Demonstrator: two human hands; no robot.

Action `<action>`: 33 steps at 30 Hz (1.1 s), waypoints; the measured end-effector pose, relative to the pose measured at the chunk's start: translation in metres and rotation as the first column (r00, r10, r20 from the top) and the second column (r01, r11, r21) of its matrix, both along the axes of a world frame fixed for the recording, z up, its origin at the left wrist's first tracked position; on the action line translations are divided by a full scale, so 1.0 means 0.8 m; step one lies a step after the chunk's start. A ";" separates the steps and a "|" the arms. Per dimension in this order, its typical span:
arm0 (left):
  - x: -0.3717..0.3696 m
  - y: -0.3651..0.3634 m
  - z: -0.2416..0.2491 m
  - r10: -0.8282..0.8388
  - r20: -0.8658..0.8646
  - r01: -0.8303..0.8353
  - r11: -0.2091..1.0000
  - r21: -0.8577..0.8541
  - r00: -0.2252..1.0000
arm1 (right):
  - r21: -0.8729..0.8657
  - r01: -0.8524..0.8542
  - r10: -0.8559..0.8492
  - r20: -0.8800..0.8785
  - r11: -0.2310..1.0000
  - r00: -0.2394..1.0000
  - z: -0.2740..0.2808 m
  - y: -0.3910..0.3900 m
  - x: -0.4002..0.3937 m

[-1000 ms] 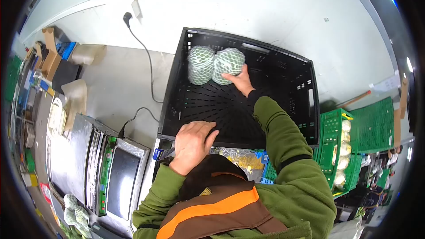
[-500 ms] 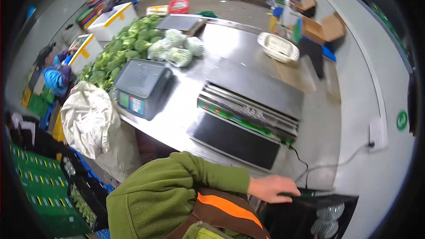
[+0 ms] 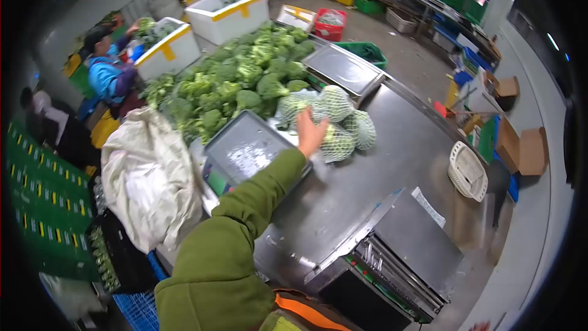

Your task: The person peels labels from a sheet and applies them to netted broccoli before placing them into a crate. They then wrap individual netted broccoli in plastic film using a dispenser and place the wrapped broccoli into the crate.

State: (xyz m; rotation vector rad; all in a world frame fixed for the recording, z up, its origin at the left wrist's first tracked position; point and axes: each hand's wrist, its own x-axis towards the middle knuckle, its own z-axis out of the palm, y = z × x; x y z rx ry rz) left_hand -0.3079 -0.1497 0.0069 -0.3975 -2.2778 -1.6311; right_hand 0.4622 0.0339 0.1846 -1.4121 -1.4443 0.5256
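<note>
My left hand (image 3: 311, 133), in a green sleeve, reaches over the steel table onto a cluster of round green heads in white netting (image 3: 335, 104), which look like broccoli. Its thumb and fingers are apart, touching the netting. Beside the wrist stands the weighing scale (image 3: 245, 147), its grey tray bare and wet-looking. Loose broccoli (image 3: 245, 76) is heaped behind the scale. A small blurred skin-coloured patch at the bottom right edge may be my right hand (image 3: 481, 327); its fingers cannot be made out.
A wrapping machine (image 3: 416, 245) stands at the near right of the table (image 3: 404, 141). A white basket (image 3: 467, 171) sits at the right edge. White foam boxes (image 3: 229, 18) and a white sack (image 3: 147, 178) flank the broccoli. A person in blue (image 3: 107, 76) works at the left.
My left hand has moved from the black crate at the lower right, up and left to the netted heads. The view has turned left and closer to the broccoli.
</note>
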 end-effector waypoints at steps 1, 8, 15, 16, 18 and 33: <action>-0.051 0.015 -0.009 0.009 0.005 -0.009 0.999 0.042 1.000 | -0.113 -0.178 0.173 -0.048 0.978 0.984 -0.095 0.146 0.092; -0.180 0.091 -0.018 -0.208 0.296 0.267 0.948 -0.176 0.932 | -0.334 -0.686 0.761 0.207 0.646 0.615 -0.053 0.104 -0.469; -0.155 0.089 -0.047 -0.222 0.228 0.265 0.948 -0.178 0.948 | -0.403 -0.859 0.939 0.266 0.315 0.219 -0.240 0.105 -0.813; -0.153 0.089 -0.046 -0.225 0.263 0.274 0.947 -0.167 0.938 | -0.339 -0.880 0.910 0.361 0.332 0.205 -0.269 0.102 -0.852; -0.155 0.092 -0.060 -0.191 0.239 0.236 0.955 -0.177 0.952 | -0.321 -0.860 0.897 0.336 0.396 0.287 -0.306 0.095 -0.910; 0.012 0.210 -0.098 -0.420 0.605 0.383 0.902 0.198 0.676 | -0.399 -0.858 0.886 0.446 0.323 0.126 -0.278 0.147 -0.775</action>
